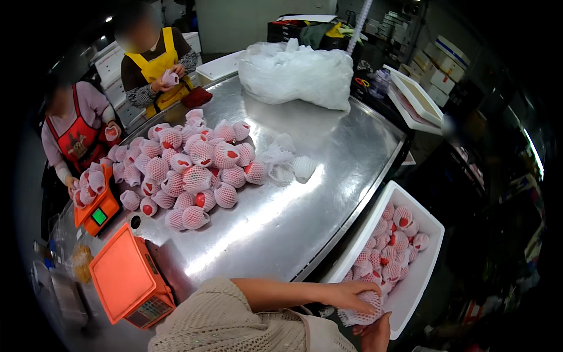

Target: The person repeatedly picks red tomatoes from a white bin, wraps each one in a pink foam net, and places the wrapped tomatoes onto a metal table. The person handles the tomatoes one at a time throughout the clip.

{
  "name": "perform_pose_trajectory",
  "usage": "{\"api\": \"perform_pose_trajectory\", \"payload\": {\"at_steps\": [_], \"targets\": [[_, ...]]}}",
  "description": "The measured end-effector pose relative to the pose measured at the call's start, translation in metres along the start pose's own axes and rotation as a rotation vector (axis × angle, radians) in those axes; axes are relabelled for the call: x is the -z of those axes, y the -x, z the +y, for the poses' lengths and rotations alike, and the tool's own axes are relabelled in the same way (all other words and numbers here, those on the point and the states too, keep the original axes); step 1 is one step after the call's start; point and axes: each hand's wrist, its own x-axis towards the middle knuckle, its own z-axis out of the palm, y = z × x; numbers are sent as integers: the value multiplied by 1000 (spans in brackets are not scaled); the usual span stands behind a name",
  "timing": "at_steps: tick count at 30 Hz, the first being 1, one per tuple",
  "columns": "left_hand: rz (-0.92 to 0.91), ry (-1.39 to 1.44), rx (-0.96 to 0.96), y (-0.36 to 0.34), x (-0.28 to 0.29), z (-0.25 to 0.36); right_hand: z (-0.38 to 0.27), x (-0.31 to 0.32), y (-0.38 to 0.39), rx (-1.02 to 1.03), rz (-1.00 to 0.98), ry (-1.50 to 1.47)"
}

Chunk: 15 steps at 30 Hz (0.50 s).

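Note:
At the near end of a white foam box (420, 280), my left hand (350, 294) is closed over a bundle in pale pink foam netting (358, 317), by its look a net-wrapped red fruit like those around. Below it, my right hand (376, 334) curls up against the same netted fruit; some of its fingers are hidden. The box holds many red fruits (389, 254) in pink foam nets. A big heap of netted red fruits (196, 179) lies on the steel table (281, 226) to the left.
Loose white foam nets (287, 164) lie beside the heap. A large clear plastic bag (296, 73) rests at the far side. Two orange scales (126, 273) (97, 208) stand left. Two people in aprons (155, 67) (76, 132) handle netted fruits across the table.

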Motion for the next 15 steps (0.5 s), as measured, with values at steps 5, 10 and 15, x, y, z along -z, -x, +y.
{"api": "perform_pose_trajectory", "payload": {"at_steps": [5, 10, 15], "targets": [[481, 503, 36, 51, 78, -31, -19, -31, -6, 194, -85, 379], [1160, 585, -266, 145, 234, 0, -10, -21, -20, 250, -79, 506], [1448, 716, -783, 263, 337, 54, 2, 33, -44, 337, 46, 632]]}}
